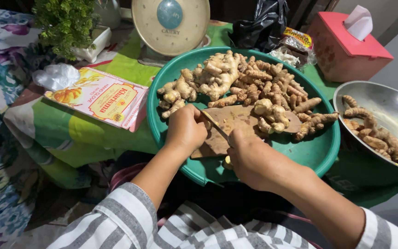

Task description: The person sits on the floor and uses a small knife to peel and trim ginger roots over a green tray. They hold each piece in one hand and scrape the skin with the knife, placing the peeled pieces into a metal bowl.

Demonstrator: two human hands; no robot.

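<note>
Left hand (185, 130): curled closed over a small piece of root on the wooden cutting board (236, 127), knuckles up. I can't really see the piece itself, the fingers cover it.

Right hand (249, 159): wrapped shut around the handle of a knife (216, 125), blade angled up and left so the tip sits right against the left fingers.

Board: lying inside the big green basin (321, 147), tilted toward me and resting partly on the near rim.

Roots: pile of ginger (217, 76) at the back of the basin, thinner orange-brown turmeric (277, 87) to its right, a few knobs on the board itself. More turmeric pieces in the steel bowl (383, 106) off to the right, just beside the basin.

Around it: kitchen scale (170, 23) behind the basin, glove box (98, 97) to the left, pink tissue box (346, 48) back right.

What worries me: from where I'm watching, that blade is basically touching the holding fingers, so one slip off a knobbly root could nick them. Also the board isn't flat, so I reckon a hard push could rock it or slide it down the basin wall.
</note>
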